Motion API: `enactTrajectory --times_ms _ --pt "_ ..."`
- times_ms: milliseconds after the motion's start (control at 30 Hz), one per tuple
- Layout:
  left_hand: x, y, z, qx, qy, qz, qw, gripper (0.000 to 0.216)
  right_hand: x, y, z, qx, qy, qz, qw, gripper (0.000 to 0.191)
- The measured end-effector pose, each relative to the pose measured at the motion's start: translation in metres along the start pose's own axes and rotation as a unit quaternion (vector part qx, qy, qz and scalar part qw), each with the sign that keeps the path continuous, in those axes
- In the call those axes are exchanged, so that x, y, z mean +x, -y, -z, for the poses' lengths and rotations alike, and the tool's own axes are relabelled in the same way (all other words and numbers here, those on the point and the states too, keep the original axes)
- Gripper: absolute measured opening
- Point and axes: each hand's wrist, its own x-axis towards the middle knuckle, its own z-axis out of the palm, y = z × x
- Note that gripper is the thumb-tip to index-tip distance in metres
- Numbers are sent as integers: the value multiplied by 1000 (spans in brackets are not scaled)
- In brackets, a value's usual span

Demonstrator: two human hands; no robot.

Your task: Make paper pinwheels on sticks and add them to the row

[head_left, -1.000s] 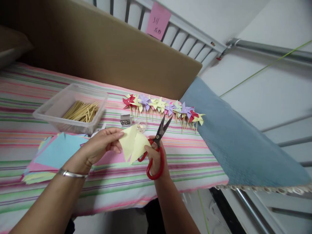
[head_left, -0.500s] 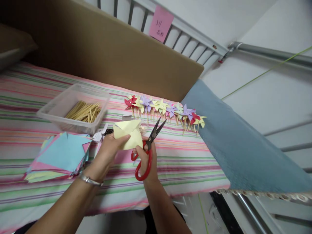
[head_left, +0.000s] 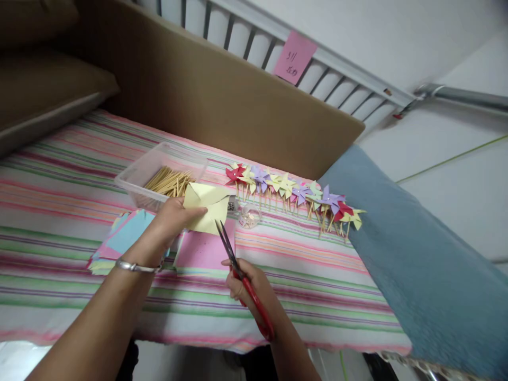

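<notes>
Head view: left hand (head_left: 171, 219) pinches creased pale-yellow paper piece (head_left: 210, 210) at left edge, partly over pink paper sheet (head_left: 204, 251). Likely light, flimsy, easily torn; best held near margin. Right hand (head_left: 248, 283) grasps red-handled, dark-bladed metal scissors (head_left: 254, 301), probably stiff, heavier; handle loops safest hold.

One head-worn view, forward and down, from close above the striped cloth (head_left: 317, 288)

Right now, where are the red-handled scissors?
The red-handled scissors are in the right hand, below centre in the head view, blades pointing toward the yellow paper.
</notes>
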Motion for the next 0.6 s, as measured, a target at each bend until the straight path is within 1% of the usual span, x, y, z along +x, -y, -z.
enactTrajectory --times_ms 100,200,267,400,500,600 --pt "0 -2 2 13 13 4 1000 34 -2 2 0 2 9 -28 1000 34" --pt "0 -4 4 10 22 19 1000 30 -4 3 2 -2 11 -29 1000 33" --pt "1 -5 5 5 31 27 999 28 -5 4 3 -6 24 -37 999 34" --pt "0 -1 6 -3 58 27 998 28 -4 6 4 -2 56 -81 995 33" --pt "0 1 6 -2 78 21 997 29 -4 8 2 3 50 -100 994 33" --pt "-1 0 5 9 81 25 996 27 -4 9 0 7 32 -109 993 32"
